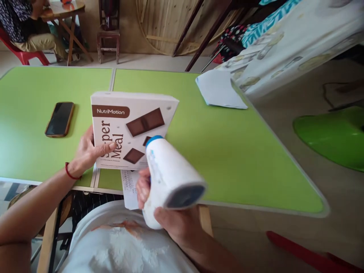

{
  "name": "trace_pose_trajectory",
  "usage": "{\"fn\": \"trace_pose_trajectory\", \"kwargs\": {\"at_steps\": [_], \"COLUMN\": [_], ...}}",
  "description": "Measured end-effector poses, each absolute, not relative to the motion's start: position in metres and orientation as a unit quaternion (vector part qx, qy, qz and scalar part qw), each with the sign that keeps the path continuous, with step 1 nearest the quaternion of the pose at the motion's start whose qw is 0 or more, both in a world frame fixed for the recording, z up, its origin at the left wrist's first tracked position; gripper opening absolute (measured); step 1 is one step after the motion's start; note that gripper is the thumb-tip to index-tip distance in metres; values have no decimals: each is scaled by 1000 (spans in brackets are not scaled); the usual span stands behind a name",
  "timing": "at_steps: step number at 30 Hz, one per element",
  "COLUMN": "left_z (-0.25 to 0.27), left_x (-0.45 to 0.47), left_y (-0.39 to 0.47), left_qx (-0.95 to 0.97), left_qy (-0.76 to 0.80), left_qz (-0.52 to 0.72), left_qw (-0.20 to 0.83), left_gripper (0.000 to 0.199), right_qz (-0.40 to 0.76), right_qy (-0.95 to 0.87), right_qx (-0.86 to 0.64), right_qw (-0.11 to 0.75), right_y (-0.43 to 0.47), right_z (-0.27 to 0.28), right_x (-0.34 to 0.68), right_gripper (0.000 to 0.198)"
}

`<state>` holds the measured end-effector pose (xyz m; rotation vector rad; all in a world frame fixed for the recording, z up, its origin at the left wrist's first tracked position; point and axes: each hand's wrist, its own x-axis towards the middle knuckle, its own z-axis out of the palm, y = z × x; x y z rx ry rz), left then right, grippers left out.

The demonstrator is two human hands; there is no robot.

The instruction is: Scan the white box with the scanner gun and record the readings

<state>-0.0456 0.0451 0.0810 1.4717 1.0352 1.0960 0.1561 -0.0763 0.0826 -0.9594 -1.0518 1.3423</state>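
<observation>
My left hand (89, 149) grips a white NutriMotion "Super Meal" box (133, 131) by its left side, thumb across the printed front. The box is held up over the front part of the green table, its brown chocolate pictures facing me. In my right hand (176, 220) is a white pistol-shaped device that looks like a thermometer gun (170, 170); my fingers wrap its handle. Its blue-rimmed end points at the box and overlaps the lower right of the front; whether they touch I cannot tell. The dark oval end faces me. A printed paper (131, 191) shows below the box.
On the green table (227, 159), a phone (59, 119) lies at left and folded white paper (220, 89) at the far right edge. A patterned cloth (256, 57) hangs beyond. To the right is a green chair (335, 138). A seated person (25, 30) is at the back left.
</observation>
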Motion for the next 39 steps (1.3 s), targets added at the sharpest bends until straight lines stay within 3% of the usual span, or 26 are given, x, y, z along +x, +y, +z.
{"fn": "trace_pose_trajectory", "kwargs": {"at_steps": [5, 17, 39], "left_z": [78, 86, 84], "left_x": [-47, -42, -42], "left_y": [46, 44, 47], "left_qx": [623, 625, 630], "left_qy": [449, 407, 378], "left_qz": [432, 436, 444], "left_qw": [473, 504, 514], "left_gripper": [61, 51, 55], "right_qz": [621, 623, 630], "right_qy": [-391, -394, -355], "right_qx": [-376, -375, -383], "right_qw": [566, 563, 575], "right_y": [-62, -51, -52], "right_z": [80, 73, 69], "right_x": [136, 135, 132], "right_gripper": [32, 26, 33]}}
